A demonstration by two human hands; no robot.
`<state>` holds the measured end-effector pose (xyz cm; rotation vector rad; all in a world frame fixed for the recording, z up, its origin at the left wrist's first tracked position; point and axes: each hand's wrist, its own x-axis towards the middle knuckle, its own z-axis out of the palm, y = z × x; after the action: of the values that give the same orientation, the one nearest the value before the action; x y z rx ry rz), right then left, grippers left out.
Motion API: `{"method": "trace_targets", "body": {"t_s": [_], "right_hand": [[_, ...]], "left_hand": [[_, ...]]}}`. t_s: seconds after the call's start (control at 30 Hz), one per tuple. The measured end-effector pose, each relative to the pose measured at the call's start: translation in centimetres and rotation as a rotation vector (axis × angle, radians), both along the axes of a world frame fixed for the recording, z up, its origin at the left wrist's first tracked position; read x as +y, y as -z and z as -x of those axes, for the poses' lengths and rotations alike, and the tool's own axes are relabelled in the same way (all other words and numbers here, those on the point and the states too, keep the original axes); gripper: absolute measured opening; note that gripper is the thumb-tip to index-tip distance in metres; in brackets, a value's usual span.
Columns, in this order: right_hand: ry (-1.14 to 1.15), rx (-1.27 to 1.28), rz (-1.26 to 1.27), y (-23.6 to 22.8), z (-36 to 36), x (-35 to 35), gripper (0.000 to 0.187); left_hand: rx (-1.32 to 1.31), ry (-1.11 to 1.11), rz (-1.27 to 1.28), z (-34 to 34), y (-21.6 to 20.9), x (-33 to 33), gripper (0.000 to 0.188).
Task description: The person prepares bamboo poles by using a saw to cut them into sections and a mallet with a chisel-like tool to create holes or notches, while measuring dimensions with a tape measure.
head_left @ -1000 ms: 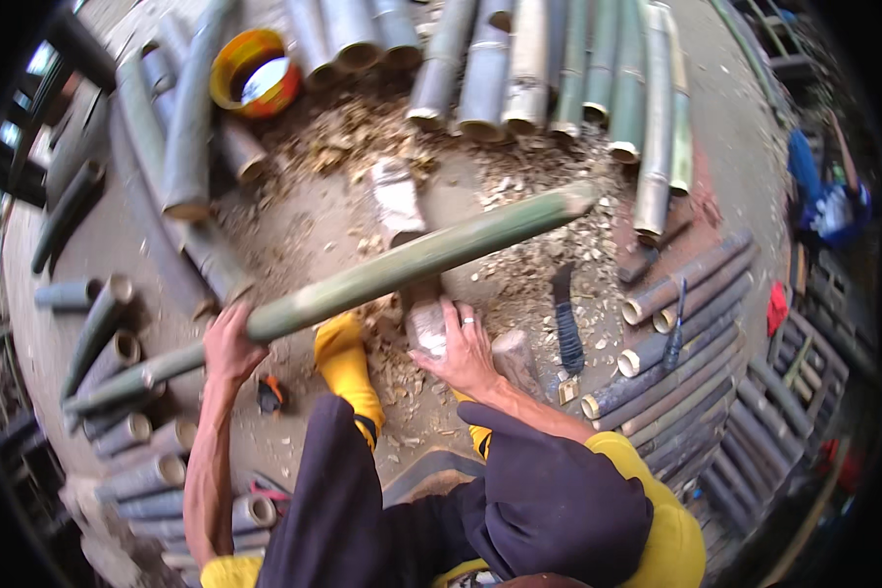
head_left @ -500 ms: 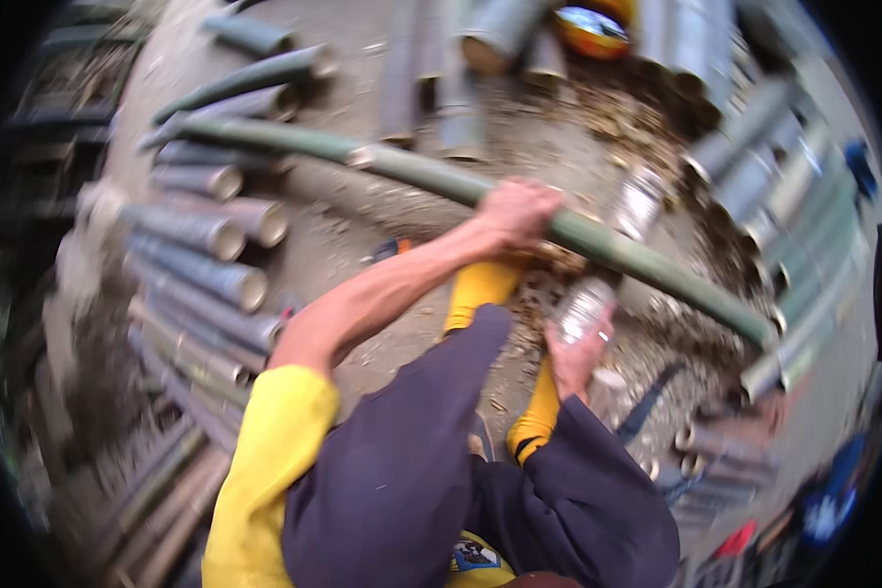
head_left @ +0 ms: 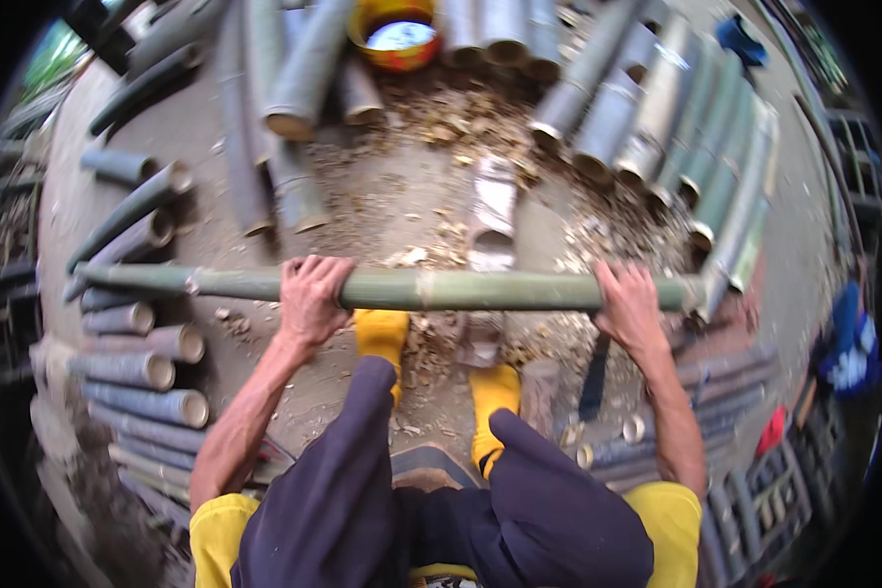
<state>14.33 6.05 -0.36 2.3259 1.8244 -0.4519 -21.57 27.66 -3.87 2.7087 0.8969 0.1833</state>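
Note:
A long green bamboo pole lies crosswise in front of my shins, nearly level. My left hand is closed over it left of the middle. Toward its right end, my right hand grips it too. Under the pole is a shiny, wrapped block-like piece, partly hidden; I cannot tell whether the two touch. My feet, in yellow socks, are just behind the pole. A dark flat blade-like thing is on the ground near my right forearm.
Cut bamboo pieces lie in a row at the left, and more bamboo lengths fan out at the far right. A yellow and red bucket stands at the far side. Wood chips cover much of the ground. A dark crate is at the lower right.
My right hand has left the wrapped piece and taken hold of the pole near its right end. The pole has gone from slanted to nearly level, and the view has turned.

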Motion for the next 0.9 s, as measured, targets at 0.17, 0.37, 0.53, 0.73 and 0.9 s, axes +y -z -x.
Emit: {"method": "trace_targets", "body": {"t_s": [0.17,0.37,0.53,0.73,0.9], "right_hand": [[-0.191,0.037,-0.126,-4.4,4.7,0.8,0.048],[-0.23,-0.003,-0.257,-7.9,8.5,0.9,0.04],[-0.218,-0.135,-0.543,-8.0,7.9,1.5,0.035],[-0.283,0.237,-0.479,-9.2,10.6,5.8,0.07],[-0.72,0.649,-0.831,-18.2,20.6,16.4,0.09]], "left_hand": [[-0.707,-0.926,-0.016,8.8,-0.3,-7.9,0.053],[-1.744,-0.983,1.548,8.6,-1.2,-4.0,0.048],[-1.774,-0.858,1.272,5.6,-6.6,-2.7,0.045],[-1.816,-0.602,0.646,6.3,-19.4,2.1,0.043],[-1.744,-0.595,0.193,9.9,-32.4,5.8,0.026]]}}
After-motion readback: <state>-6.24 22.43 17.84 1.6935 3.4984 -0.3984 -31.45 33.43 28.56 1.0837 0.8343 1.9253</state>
